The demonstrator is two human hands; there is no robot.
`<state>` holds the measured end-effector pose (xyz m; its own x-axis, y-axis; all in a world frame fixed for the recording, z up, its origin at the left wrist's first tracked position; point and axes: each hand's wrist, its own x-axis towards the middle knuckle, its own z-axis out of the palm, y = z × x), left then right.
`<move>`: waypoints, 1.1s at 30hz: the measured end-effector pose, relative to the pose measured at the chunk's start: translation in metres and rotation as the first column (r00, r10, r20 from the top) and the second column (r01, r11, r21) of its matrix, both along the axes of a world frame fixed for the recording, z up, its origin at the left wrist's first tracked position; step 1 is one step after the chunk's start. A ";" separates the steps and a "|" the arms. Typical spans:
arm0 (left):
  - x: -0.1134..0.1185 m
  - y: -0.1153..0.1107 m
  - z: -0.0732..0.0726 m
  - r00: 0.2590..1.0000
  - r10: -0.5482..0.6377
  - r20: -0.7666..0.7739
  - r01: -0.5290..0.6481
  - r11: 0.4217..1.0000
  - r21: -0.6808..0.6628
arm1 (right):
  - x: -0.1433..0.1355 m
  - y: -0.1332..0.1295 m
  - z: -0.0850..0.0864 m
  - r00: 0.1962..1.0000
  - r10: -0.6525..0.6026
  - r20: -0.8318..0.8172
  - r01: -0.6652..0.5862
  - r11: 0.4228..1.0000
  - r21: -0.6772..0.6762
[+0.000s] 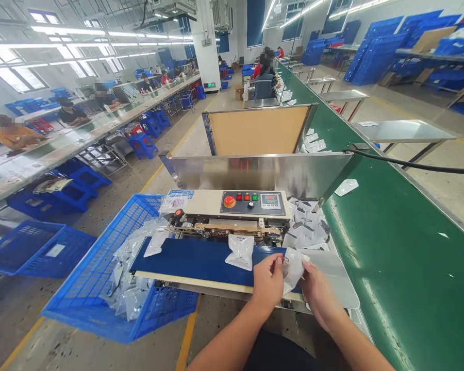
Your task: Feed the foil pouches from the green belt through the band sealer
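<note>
Between my two hands is a small white pouch (293,270), held upright over the right end of the sealing machine's blue belt (201,257). My left hand (269,281) pinches its left edge, and my right hand (317,288) grips its right edge, slightly blurred. Another pouch (241,252) lies mid-belt against the sealing strip, and one more (156,242) is at the belt's left end. The machine's control panel (252,203) faces me behind the belt. Several pouches (306,225) are heaped right of the machine, behind my right hand.
A blue basket (88,322) holding many pouches stands at the belt's left end. The green conveyor (394,247) runs along the right with scattered pouches. Metal partitions (255,172) rise behind the machine. People sit at a long bench on the left and farther along the conveyor.
</note>
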<state>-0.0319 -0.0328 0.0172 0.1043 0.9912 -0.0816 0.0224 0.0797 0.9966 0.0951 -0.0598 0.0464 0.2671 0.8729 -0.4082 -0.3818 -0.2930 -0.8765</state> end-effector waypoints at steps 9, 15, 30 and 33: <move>0.003 -0.017 -0.009 0.989 -0.071 -0.132 0.094 0.979 0.180 | 0.009 -0.006 -0.009 0.956 -0.245 0.165 0.250 0.968 -0.011; 0.009 0.011 -0.005 0.998 -0.053 0.030 0.051 0.996 0.078 | 0.029 -0.008 -0.007 0.982 -0.116 0.149 0.115 0.993 0.012; 0.027 0.023 -0.015 0.974 -0.027 0.225 0.054 0.992 -0.115 | 0.042 0.000 -0.016 0.916 -0.128 0.379 0.130 0.991 0.022; 0.029 0.024 -0.024 0.972 0.013 0.233 0.027 0.985 -0.169 | 0.051 0.000 -0.018 0.836 -0.049 0.546 0.095 0.994 -0.056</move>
